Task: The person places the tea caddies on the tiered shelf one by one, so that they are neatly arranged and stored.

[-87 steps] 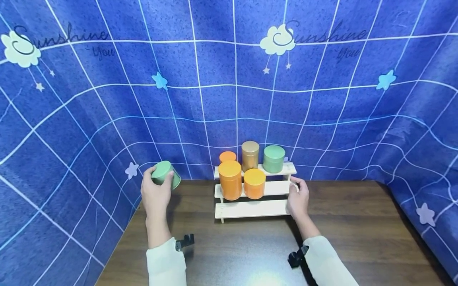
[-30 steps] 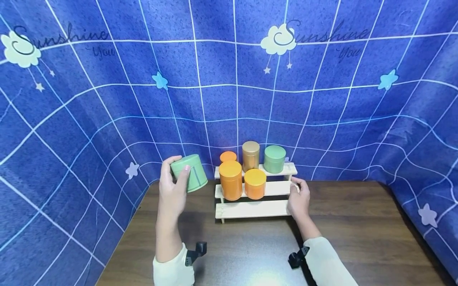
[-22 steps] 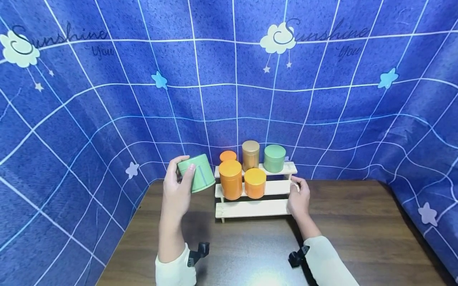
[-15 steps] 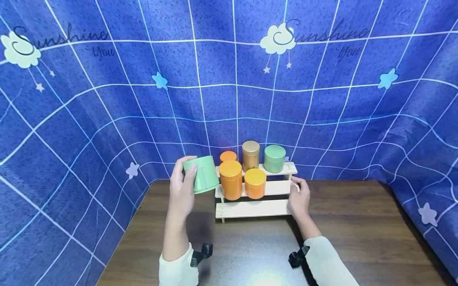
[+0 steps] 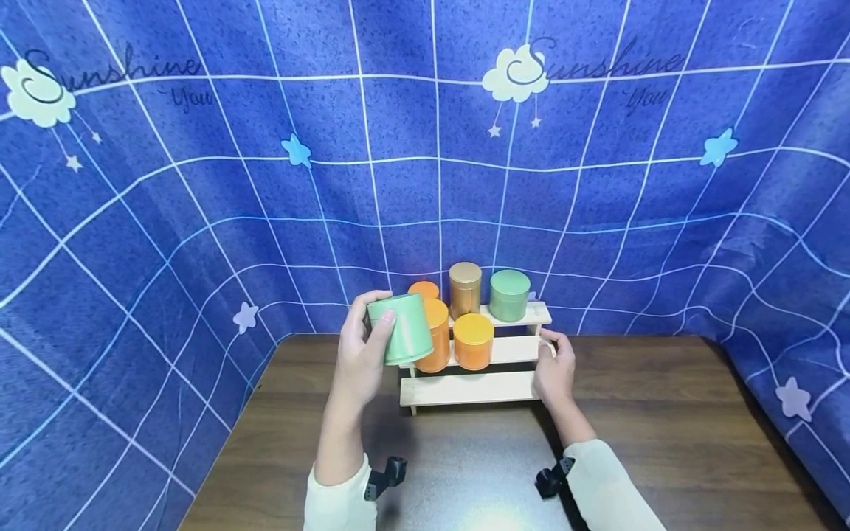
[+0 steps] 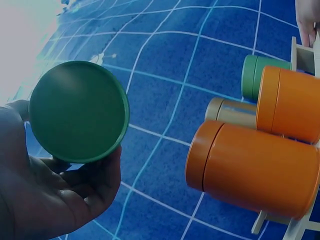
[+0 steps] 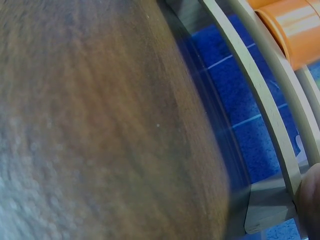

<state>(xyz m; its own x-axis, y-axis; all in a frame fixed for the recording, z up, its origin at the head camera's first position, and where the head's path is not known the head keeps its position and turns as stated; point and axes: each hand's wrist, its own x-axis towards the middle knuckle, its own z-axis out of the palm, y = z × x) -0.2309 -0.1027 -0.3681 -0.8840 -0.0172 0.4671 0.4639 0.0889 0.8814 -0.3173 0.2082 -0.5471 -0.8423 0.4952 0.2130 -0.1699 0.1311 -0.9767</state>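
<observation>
My left hand [image 5: 358, 365] holds a green round tin [image 5: 408, 335], thumb on its near side. The tin tilts in the air, overlapping the left end of a pale wooden three-step rack [image 5: 468, 389] in the head view. In the left wrist view the tin's round end [image 6: 77, 112] faces the camera, with fingers curled beneath. My right hand [image 5: 555, 370] grips the rack's right end by the middle step. On that step stand a tall orange tin [image 5: 438, 335], partly hidden by the held tin, and a short orange tin [image 5: 473, 343].
Along the top step stand an orange tin [image 5: 425, 288], mostly covered, a gold tin [image 5: 465, 291] and another green tin [image 5: 509, 296]. The rack sits at the back of a brown wooden table [image 5: 637, 413]. A blue gridded curtain [image 5: 425, 184] hangs close behind and at both sides.
My left hand has carried the green tin rightward from the table's left side to the rack's left end, turning it on the way. My right hand has stayed on the rack.
</observation>
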